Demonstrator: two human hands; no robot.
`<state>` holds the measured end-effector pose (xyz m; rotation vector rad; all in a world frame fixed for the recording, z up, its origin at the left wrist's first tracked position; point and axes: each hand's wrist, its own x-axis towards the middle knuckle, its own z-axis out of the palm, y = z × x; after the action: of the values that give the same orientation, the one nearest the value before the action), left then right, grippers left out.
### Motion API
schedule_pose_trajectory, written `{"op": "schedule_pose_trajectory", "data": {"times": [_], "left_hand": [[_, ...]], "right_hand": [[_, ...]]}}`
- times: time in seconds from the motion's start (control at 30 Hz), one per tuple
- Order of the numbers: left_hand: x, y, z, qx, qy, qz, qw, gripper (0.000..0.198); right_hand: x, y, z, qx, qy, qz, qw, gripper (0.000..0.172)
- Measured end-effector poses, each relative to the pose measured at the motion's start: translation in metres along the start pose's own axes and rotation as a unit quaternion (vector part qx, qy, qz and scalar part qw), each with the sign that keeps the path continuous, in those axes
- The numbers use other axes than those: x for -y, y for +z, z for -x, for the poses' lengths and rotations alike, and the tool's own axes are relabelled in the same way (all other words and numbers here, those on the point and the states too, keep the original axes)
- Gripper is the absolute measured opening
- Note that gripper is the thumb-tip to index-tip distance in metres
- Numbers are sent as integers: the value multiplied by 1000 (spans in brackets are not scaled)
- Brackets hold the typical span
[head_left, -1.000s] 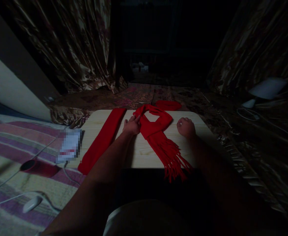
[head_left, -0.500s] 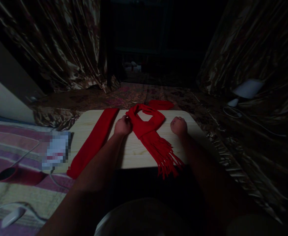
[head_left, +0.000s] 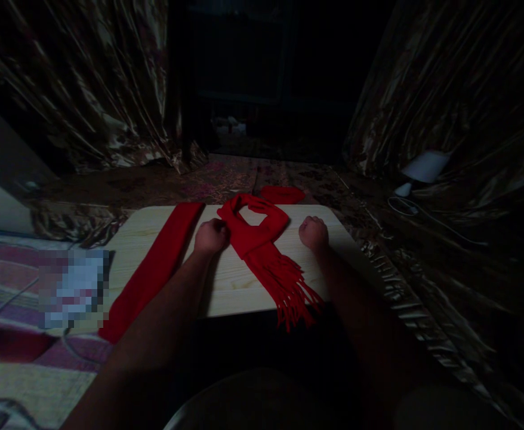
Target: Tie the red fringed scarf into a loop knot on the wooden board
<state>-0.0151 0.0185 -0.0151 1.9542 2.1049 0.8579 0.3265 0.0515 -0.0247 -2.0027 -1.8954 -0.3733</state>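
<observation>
A red fringed scarf (head_left: 262,239) lies looped on a light wooden table (head_left: 235,292), its tassels hanging over the near edge. Just left of the loop, my left hand (head_left: 210,236) rests closed in a fist, close against the scarf's edge. Nothing shows in its fingers. On the right, my right hand (head_left: 314,233) is also a fist on the tabletop, apart from the scarf and holding nothing visible. A folded red cloth strip (head_left: 154,266) runs slantwise along the table's left side, partly behind my left forearm. Another red fabric piece (head_left: 283,194) lies beyond the table's far edge.
A small white lamp (head_left: 427,166) with a cord stands at the right. Left of the table is a striped bedspread (head_left: 2,304) with a blurred-out pale item (head_left: 76,289) and cables. Patterned curtains (head_left: 123,89) hang at the back; the room is dim.
The whole view has shifted, so everything sits further left and slightly lower. Both fists hold about the same places beside the scarf.
</observation>
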Motion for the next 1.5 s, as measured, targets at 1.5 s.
{"op": "schedule_pose_trajectory", "data": {"times": [1.5], "left_hand": [[0, 8, 4, 48, 159, -13, 986, 52]], "right_hand": [[0, 0, 1, -1, -10, 4, 1000, 22]]}}
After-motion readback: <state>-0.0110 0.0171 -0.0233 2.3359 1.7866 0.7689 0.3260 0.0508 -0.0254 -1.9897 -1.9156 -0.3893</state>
